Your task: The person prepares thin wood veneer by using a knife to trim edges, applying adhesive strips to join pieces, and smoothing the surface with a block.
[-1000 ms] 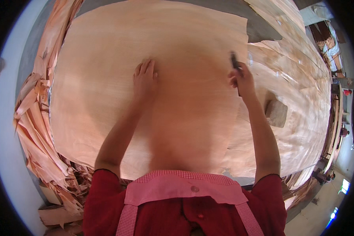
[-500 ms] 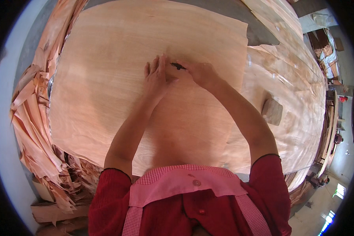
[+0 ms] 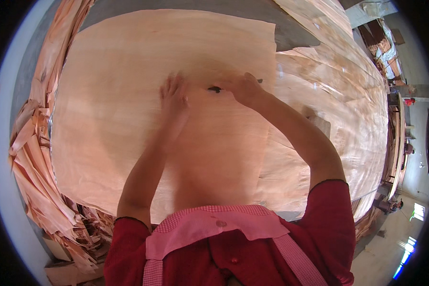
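A broad, pale wood veneer sheet (image 3: pixel 124 119) lies spread out before me. My left hand (image 3: pixel 174 95) rests over it left of centre, fingers spread and somewhat blurred, holding nothing. Right of it is a small, ragged-edged dark patch (image 3: pixel 215 89); whether this is a hole or a dark object, I cannot tell. My right hand (image 3: pixel 245 89) is bent low over the sheet just right of that patch, its fingers closed and reaching toward it. A small dark tip (image 3: pixel 260 80) shows by the right hand's far side; the rest of what it grips is hidden.
More veneer sheets (image 3: pixel 329 167) extend to the right, with a brownish block (image 3: pixel 323 126) on them, partly behind my right forearm. Torn veneer strips (image 3: pixel 38 162) hang along the left edge. A grey surface (image 3: pixel 293 38) shows beyond the sheet. Far right, people work in the background.
My left hand has moved left, away from the dark patch. My right hand stays beside the patch, with a dark tip now showing. The whole view has shifted slightly.
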Available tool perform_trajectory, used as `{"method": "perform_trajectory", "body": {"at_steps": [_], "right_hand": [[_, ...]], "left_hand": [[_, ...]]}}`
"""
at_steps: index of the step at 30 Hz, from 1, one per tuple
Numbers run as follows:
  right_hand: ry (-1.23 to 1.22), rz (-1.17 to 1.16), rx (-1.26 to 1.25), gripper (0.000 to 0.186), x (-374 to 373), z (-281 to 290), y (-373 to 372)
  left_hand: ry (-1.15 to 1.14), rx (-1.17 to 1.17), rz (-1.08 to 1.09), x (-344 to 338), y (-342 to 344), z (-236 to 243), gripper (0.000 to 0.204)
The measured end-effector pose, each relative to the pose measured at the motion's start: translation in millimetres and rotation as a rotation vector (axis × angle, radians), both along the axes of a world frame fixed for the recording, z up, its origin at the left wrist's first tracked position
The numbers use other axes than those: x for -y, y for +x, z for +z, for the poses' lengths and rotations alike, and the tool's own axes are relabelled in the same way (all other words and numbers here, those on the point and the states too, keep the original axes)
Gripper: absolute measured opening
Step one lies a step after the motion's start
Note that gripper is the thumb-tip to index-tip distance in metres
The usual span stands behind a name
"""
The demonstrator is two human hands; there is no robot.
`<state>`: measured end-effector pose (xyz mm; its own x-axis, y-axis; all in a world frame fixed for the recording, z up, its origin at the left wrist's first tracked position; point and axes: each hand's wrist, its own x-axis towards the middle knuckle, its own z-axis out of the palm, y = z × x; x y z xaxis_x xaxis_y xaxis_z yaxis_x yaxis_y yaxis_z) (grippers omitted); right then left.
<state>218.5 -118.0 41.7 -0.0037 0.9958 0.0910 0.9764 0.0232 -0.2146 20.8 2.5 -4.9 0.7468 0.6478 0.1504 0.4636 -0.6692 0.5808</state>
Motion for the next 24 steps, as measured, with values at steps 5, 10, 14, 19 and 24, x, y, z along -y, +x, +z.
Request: {"method": "perform_trajectory", "body": {"at_steps": [5, 10, 14, 19, 24], "right_hand": [[-0.195, -0.010, 0.086, 0.039, -6, 8, 8], [-0.256, 0.070, 0.128, 0.044, 1, 13, 49], [-0.340, 0.140, 0.436, 0.047, 4, 4, 94], [-0.219, 0.236, 0.189, 0.050, 4, 13, 144], [-0.211, 0.216, 0.299, 0.052, 15, 6, 202]], "left_hand": [[-0.398, 0.350, -0.044, 13, 64, 1, 0.042], [0.115, -0.051, -0.085, 21, 71, -11, 0.038], [0.204, -0.083, -0.072, 27, 77, -8, 0.038], [0.174, -0.072, -0.071, 29, 78, -1, 0.038], [0.166, -0.092, -0.066, 32, 79, 2, 0.037]]}}
